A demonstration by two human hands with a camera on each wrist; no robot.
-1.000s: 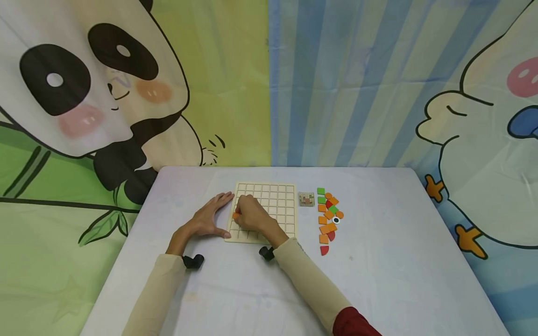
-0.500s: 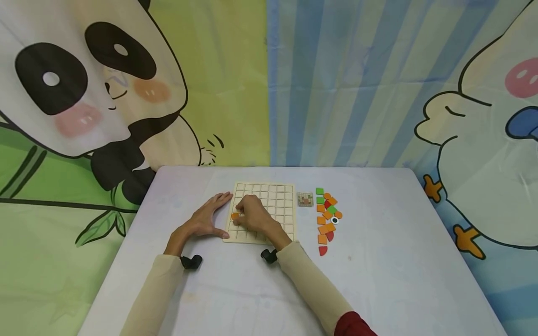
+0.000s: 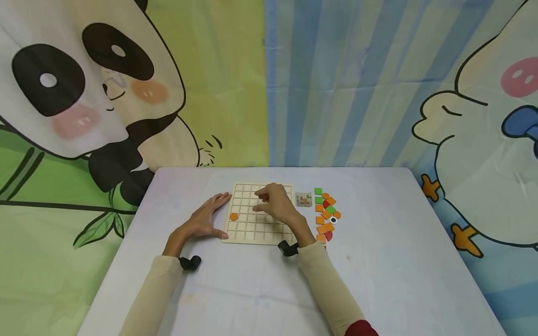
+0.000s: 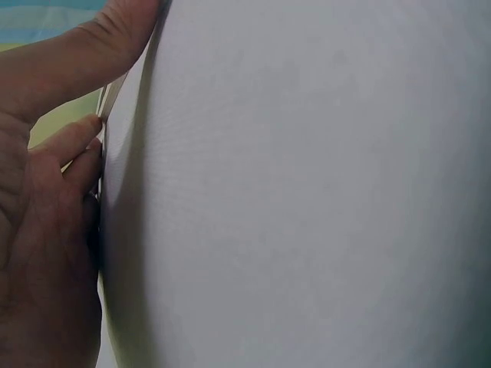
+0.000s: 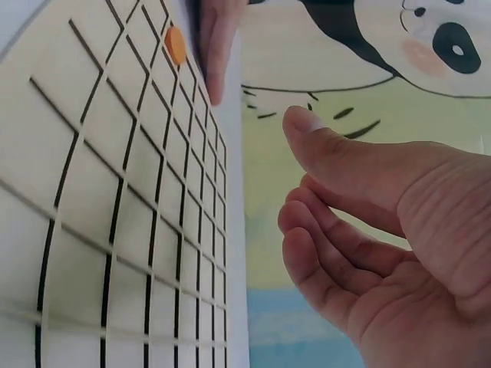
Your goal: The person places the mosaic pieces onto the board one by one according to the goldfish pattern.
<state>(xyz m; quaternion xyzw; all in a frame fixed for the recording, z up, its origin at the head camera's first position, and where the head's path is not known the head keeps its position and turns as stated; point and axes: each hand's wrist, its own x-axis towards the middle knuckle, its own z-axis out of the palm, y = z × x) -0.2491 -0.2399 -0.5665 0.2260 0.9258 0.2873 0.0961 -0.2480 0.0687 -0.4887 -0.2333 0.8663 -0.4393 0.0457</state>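
A pale wooden grid board [image 3: 245,237] lies on the table, with one round orange piece [image 3: 233,217] in a square near its left edge. Along that edge my left hand [image 3: 204,218] rests with fingers spread, its thumb at the near left corner. My right hand [image 3: 278,203] is raised above the board. In the right wrist view its thumb [image 5: 345,157] stands apart from the loosely bent fingers, and nothing is held. That view also has the orange piece [image 5: 176,46] lying on the grid. The left wrist view is mostly white table, with the left hand [image 4: 46,192] at its side.
A small patterned square card [image 3: 304,199] lies right of the board. Beyond it runs a column of loose orange, green and red pieces, including a green square [image 3: 318,191] and a black-and-white eye piece [image 3: 333,220]. A printed curtain hangs behind the white table [image 3: 391,261].
My right hand has let go of the round orange piece, leaving it on the board, and has lifted away to the right. The left hand has stayed at the board's edge.
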